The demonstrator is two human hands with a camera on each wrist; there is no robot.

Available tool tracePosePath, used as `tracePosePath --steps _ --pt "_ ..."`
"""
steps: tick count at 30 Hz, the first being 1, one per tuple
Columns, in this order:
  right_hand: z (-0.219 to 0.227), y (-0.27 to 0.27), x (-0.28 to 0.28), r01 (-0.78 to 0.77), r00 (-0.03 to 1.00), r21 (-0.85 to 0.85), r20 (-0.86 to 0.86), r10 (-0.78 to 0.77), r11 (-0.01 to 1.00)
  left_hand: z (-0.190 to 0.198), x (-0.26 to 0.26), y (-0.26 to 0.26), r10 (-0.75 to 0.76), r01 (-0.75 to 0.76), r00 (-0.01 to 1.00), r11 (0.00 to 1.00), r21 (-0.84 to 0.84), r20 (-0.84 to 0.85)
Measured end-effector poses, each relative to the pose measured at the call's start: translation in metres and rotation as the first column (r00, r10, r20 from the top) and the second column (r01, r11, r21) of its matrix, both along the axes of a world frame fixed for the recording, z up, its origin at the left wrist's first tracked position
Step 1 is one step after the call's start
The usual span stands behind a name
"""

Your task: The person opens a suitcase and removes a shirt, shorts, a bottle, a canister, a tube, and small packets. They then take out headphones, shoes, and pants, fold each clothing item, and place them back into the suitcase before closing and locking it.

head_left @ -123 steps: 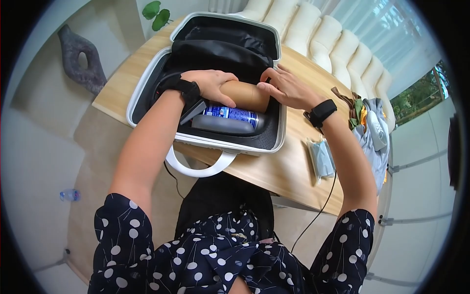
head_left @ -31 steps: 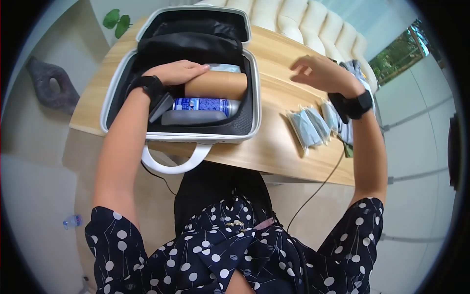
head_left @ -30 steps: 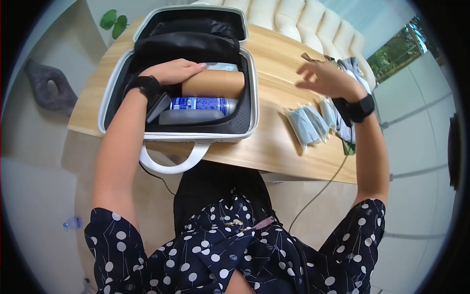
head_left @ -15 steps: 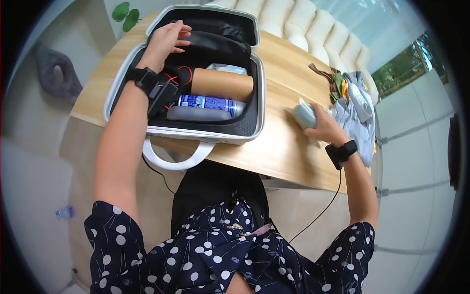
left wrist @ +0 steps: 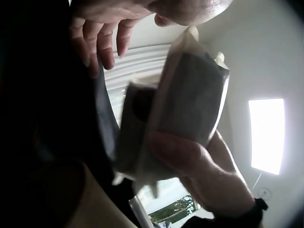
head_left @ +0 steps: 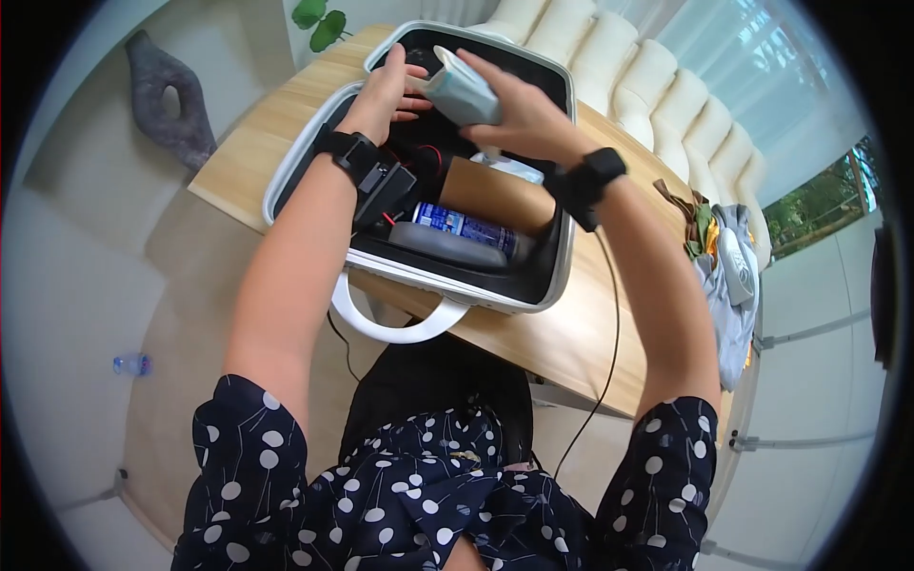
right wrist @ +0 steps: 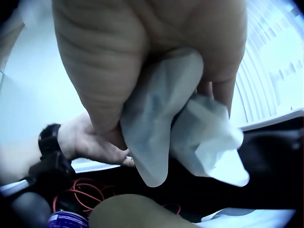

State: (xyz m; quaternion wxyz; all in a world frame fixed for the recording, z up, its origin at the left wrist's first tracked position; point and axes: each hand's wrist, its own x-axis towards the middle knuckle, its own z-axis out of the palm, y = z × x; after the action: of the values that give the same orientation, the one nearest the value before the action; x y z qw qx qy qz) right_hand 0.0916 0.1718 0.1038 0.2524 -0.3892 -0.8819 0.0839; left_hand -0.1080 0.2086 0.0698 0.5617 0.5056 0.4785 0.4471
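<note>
My right hand [head_left: 533, 119] holds light-blue packs of face masks [head_left: 464, 90] in clear wrapping over the open suitcase [head_left: 297, 162]. Two packs show side by side in the right wrist view, pinched between thumb and fingers. Close to their left end, my left hand [head_left: 381, 100] is raised with its fingers loosely extended, holding nothing. In the suitcase lie a brown cylinder [head_left: 495, 195], a blue-labelled can [head_left: 457, 223] and a long grey case [head_left: 446, 246]. Behind the cylinder is a pale plastic packet [head_left: 509, 166], partly covered. Red cord [right wrist: 88, 192] loops at the left.
The suitcase lid [head_left: 562, 81] leans back at the far side, and its white handle [head_left: 400, 330] juts over the table's near edge. Folded clothes [head_left: 733, 324] with a white object [head_left: 735, 265] lie at the right. A black cable [head_left: 609, 324] trails from my right wrist.
My right hand has picked up the mask packs from the table at right and carried them left over the suitcase. My left hand has lifted off the brown cylinder.
</note>
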Motion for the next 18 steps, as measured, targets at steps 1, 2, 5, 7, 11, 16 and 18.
tracePosePath --steps 1,2,5,7,11,16,18 --pt "-0.009 0.008 -0.008 -0.043 0.999 -0.056 -0.031 0.041 0.998 0.000 -0.003 0.001 0.097 -0.096 0.994 0.995 -0.010 0.048" --pt "-0.017 0.014 -0.013 -0.030 1.000 -0.130 -0.005 0.030 0.991 -0.003 -0.006 0.007 0.150 -0.148 0.987 0.989 -0.024 0.058" --pt "-0.009 0.015 -0.026 0.098 0.982 -0.350 0.183 -0.035 0.932 -0.013 -0.008 0.013 0.232 -0.225 0.970 0.969 -0.101 0.065" --pt "-0.018 0.021 -0.023 0.062 0.989 -0.288 0.145 -0.020 0.956 -0.016 -0.007 0.016 0.204 -0.197 0.979 0.970 -0.142 0.031" --pt "-0.020 0.024 -0.012 0.080 0.977 -0.185 0.208 -0.040 0.979 -0.015 0.000 0.008 0.039 -0.054 0.991 0.992 -0.118 -0.132" --pt "-0.007 0.022 0.004 0.149 0.987 -0.053 0.070 -0.145 0.987 -0.012 0.003 0.012 -0.083 0.021 0.936 0.983 -0.181 -0.343" --pt "-0.001 0.020 0.008 0.177 0.983 -0.042 0.061 -0.174 0.983 -0.025 -0.001 0.022 -0.096 0.060 0.960 0.988 -0.141 -0.261"
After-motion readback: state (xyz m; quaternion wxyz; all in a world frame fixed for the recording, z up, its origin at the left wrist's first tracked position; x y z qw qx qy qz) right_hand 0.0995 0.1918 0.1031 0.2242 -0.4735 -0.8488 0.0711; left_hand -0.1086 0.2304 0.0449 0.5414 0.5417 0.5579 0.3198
